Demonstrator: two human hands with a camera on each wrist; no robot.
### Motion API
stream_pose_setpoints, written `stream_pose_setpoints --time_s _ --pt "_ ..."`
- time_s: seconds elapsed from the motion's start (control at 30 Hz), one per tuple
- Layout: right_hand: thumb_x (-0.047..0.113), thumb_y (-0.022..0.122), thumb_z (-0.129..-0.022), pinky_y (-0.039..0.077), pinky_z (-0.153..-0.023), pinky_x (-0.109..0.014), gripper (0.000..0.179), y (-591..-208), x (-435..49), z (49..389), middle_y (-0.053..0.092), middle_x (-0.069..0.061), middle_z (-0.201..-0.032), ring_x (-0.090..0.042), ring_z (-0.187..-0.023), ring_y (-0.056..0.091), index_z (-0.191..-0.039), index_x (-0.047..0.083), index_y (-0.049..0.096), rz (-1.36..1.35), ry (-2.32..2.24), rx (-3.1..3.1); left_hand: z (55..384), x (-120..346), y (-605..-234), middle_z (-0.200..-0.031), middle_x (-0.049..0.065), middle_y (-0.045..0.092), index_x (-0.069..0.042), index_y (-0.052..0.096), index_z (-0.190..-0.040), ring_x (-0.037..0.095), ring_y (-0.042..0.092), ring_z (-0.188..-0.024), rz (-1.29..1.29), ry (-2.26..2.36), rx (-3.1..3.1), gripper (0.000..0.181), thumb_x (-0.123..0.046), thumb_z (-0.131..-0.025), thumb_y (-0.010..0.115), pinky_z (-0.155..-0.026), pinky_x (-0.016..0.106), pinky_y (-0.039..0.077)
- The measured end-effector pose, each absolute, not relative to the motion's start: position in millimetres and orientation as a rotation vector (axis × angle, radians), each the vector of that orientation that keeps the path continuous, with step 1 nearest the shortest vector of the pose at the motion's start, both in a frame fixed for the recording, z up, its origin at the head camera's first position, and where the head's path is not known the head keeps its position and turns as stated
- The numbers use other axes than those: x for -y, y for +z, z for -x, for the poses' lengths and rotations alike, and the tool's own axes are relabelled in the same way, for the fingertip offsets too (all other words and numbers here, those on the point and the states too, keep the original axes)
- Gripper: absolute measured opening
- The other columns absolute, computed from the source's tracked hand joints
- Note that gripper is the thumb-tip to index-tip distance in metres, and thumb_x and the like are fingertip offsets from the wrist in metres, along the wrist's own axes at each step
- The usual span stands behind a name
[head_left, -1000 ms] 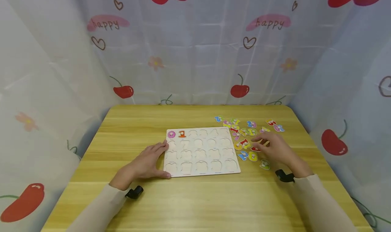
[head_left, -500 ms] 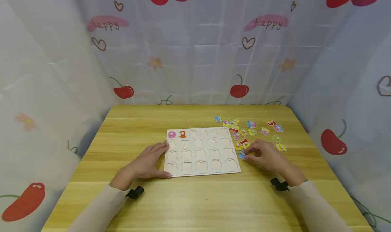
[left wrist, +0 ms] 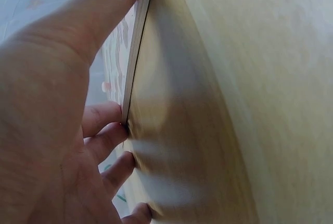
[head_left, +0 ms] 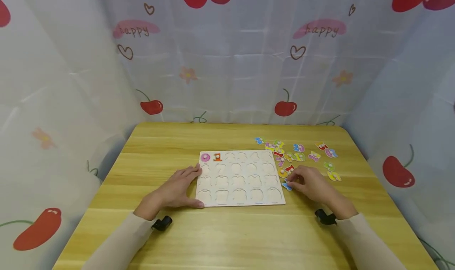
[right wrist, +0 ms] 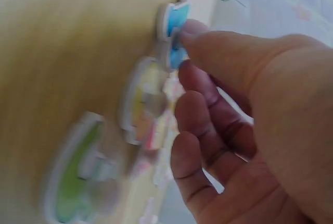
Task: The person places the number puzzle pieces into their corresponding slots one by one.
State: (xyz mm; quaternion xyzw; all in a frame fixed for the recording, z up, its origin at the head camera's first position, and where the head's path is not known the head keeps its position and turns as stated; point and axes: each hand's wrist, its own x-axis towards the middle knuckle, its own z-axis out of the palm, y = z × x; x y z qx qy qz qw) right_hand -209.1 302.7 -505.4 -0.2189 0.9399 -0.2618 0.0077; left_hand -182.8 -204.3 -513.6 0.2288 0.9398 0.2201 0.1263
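Note:
A wooden number puzzle board (head_left: 245,204) lies on the table, with a purple 0 (head_left: 205,157) and an orange-red 1 (head_left: 217,157) in its top row. My left hand (head_left: 175,189) rests along the board's left edge, fingers spread; in the left wrist view the thumb and fingertips touch its side. Beside the board's right edge my right hand (head_left: 311,183) pinches a blue number puzzle piece (head_left: 286,186) by its knob. In the right wrist view that blue piece (right wrist: 179,18) stands tilted between thumb and forefinger; its digit is not readable.
Loose number pieces lie right of the board, among them a yellow one (head_left: 334,176), a blue one (head_left: 260,141) and a pink-and-blue one (head_left: 331,153). A green piece (right wrist: 73,177) appears below my right hand in its wrist view. A curtain (head_left: 227,84) hangs behind the table.
My right hand has moved left and toward me from among the loose pieces and taken hold of the blue number piece. The left hand stays at the board. The head view has shifted slightly.

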Motion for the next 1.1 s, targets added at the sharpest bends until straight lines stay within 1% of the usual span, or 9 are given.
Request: stream_pose_setpoints --time_s 0.13,0.27,0.4,0.53,0.7,0.83,0.97,1.1 --pt "0.012 0.091 -0.102 0.051 -0.069 -0.023 0.009 -493.6 -303.6 206.3 0.075 0.007 -0.095 -0.003 -0.080 0.056 -0.106 0.013 0.083 0.683 -0.828 -2.914 184.3 201.8 -514.9 -0.195 0.016 0.028 -0.002 0.037 -0.181 0.053 0.029 -0.178 -0.687 0.641 -2.728 0.128 -0.067 -0.089 0.097 -0.144 0.075 0.025" --pt "0.012 0.088 -0.105 0.054 -0.071 -0.024 0.011 -483.6 -296.5 211.3 0.075 0.004 -0.102 -0.005 -0.084 0.059 -0.110 0.013 0.079 0.731 -0.808 -2.935 185.2 201.0 -515.8 -0.195 0.016 0.028 -0.002 0.036 -0.182 0.052 0.029 -0.178 -0.680 0.637 -2.725 0.128 -0.067 -0.089 0.097 -0.144 0.075 0.024" --pt "0.014 0.086 -0.108 0.061 -0.079 -0.027 0.009 -482.7 -277.5 225.2 0.076 0.002 -0.107 -0.010 -0.094 0.067 -0.111 0.013 0.078 0.784 -0.851 -2.910 185.1 201.9 -515.4 -0.195 0.015 0.028 -0.003 0.036 -0.182 0.052 0.029 -0.178 -0.668 0.633 -2.732 0.128 -0.067 -0.089 0.097 -0.144 0.075 0.024" --pt "0.013 0.083 -0.110 0.067 -0.087 -0.034 0.006 -488.2 -250.3 242.7 0.078 -0.004 -0.113 -0.020 -0.102 0.077 -0.113 0.011 0.078 0.837 -0.937 -2.833 184.4 203.0 -514.1 -0.195 0.015 0.028 -0.003 0.036 -0.182 0.052 0.028 -0.178 -0.658 0.640 -2.733 0.128 -0.066 -0.089 0.097 -0.144 0.074 0.024" --pt "0.012 0.081 -0.111 0.072 -0.093 -0.042 0.007 -490.3 -212.5 263.6 0.082 -0.009 -0.118 -0.029 -0.108 0.084 -0.116 0.007 0.079 0.881 -0.979 -2.738 183.7 203.0 -512.9 -0.195 0.015 0.027 -0.003 0.036 -0.182 0.052 0.027 -0.179 -0.647 0.649 -2.720 0.128 -0.067 -0.090 0.097 -0.145 0.075 0.023" --pt "0.012 0.080 -0.112 0.072 -0.096 -0.045 0.008 -490.1 -182.7 279.3 0.083 -0.011 -0.121 -0.030 -0.112 0.085 -0.117 0.006 0.080 0.871 -0.991 -2.687 183.8 203.5 -513.4 -0.196 0.014 0.026 -0.004 0.035 -0.182 0.052 0.027 -0.179 -0.641 0.641 -2.720 0.128 -0.068 -0.090 0.096 -0.145 0.075 0.022" --pt "0.012 0.079 -0.113 0.071 -0.096 -0.044 0.007 -493.0 -158.4 292.1 0.081 -0.012 -0.121 -0.030 -0.113 0.084 -0.117 0.007 0.082 0.882 -0.949 -2.723 183.6 203.9 -514.3 -0.196 0.014 0.026 -0.004 0.035 -0.183 0.051 0.027 -0.179 -0.646 0.642 -2.722 0.128 -0.068 -0.090 0.096 -0.144 0.076 0.022" --pt "0.010 0.078 -0.112 0.071 -0.096 -0.042 0.008 -498.1 -139.8 301.1 0.079 -0.014 -0.118 -0.029 -0.111 0.083 -0.117 0.005 0.084 0.885 -0.931 -2.754 183.1 203.8 -514.5 -0.196 0.014 0.026 -0.004 0.035 -0.183 0.050 0.026 -0.180 -0.649 0.643 -2.720 0.128 -0.069 -0.090 0.095 -0.144 0.077 0.021"
